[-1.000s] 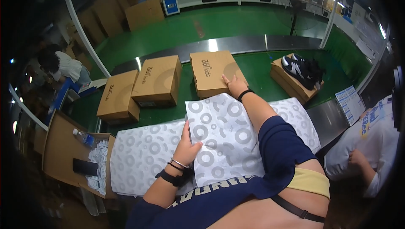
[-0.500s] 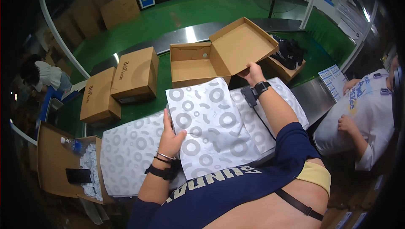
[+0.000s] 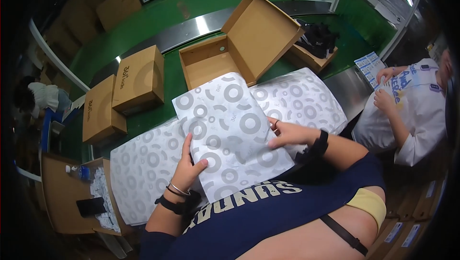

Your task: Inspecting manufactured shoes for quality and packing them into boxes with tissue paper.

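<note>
A white sheet of wrapping paper [image 3: 230, 130] with grey rings and arcs is held up in front of me, covering part of what lies beneath. My left hand [image 3: 189, 166] grips its left edge, thumb on top and fingers partly behind. On the opposite edge, my right hand [image 3: 290, 134] pinches the same sheet. Just beyond the paper stands an open brown cardboard shoebox [image 3: 201, 66], its lid [image 3: 261, 32] tilted up to the right; the visible interior is bare cardboard.
Stacks of patterned paper lie left [image 3: 143, 174] and right [image 3: 306, 99]. Two closed shoeboxes [image 3: 139, 80] stand at left. Dark shoes [image 3: 316, 39] sit on a box at far right. A carton [image 3: 62, 197] with a phone [image 3: 91, 207] and bottle [image 3: 84, 172] is lower left. A co-worker [image 3: 417, 111] stands right.
My right hand has let go of the shoebox lid and come back to the paper's right edge. The sheet is lifted and slightly shifted; the view has moved too.
</note>
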`<state>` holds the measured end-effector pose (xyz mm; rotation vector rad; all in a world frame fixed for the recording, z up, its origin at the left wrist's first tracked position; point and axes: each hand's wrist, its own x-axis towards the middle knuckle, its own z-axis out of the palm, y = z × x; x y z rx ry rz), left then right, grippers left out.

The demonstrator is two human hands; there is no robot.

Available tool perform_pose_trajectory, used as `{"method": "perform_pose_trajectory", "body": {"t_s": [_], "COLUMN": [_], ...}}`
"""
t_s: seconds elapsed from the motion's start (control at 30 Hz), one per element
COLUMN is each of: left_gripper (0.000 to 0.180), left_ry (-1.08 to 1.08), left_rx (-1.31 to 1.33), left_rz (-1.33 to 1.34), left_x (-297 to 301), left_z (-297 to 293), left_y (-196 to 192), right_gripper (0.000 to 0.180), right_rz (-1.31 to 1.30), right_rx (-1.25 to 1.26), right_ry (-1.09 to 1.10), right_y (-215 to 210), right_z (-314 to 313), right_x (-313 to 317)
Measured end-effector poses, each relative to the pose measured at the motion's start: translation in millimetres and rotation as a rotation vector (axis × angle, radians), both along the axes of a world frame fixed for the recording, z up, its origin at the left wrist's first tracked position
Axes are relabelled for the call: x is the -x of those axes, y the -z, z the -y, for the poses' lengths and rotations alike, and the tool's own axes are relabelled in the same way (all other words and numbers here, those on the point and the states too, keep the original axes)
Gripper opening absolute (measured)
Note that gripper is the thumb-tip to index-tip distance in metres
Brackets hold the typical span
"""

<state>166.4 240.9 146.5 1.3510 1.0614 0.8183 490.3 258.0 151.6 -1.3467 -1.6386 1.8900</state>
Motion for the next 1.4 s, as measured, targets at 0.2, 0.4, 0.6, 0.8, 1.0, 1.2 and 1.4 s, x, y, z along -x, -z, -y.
{"method": "perform_pose_trajectory", "body": {"t_s": [0.2, 0.4, 0.6, 0.8, 1.0, 1.2, 1.4], "left_gripper": [0.085, 0.078, 0.070, 0.049, 0.043, 0.049, 0.046], "left_ry": [-0.078, 0.026, -0.039, -0.335, 0.178, -0.203, -0.126], "left_rx": [0.131, -0.089, 0.065, -0.418, -0.595, -0.027, -0.019], "left_rz": [0.279, 0.284, 0.306, -0.690, -0.720, -0.511, -0.350], "left_x": [-13, -15, -27, 48, 72, 309, 298], "left_z": [-2, -103, -256, -300, -216, -134, -157], "left_y": [-7, -53, -25, 89, 21, 6, 7], "right_gripper": [0.084, 0.070, 0.049, 0.057, 0.077, 0.095, 0.089], "right_rz": [-0.164, -0.450, -0.410, 0.484, 0.942, 0.949, 0.962], "right_rx": [-0.094, -0.220, -0.249, -0.897, -0.800, -0.613, -0.681], "right_ry": [0.199, 0.377, 0.541, 0.002, -0.214, -0.214, -0.141], "right_y": [-2, -45, -28, 25, 15, 30, 35], "right_z": [18, -59, -189, -184, -85, -76, -70], "right_x": [21, 28, 35, 99, 40, 77, 75]}}
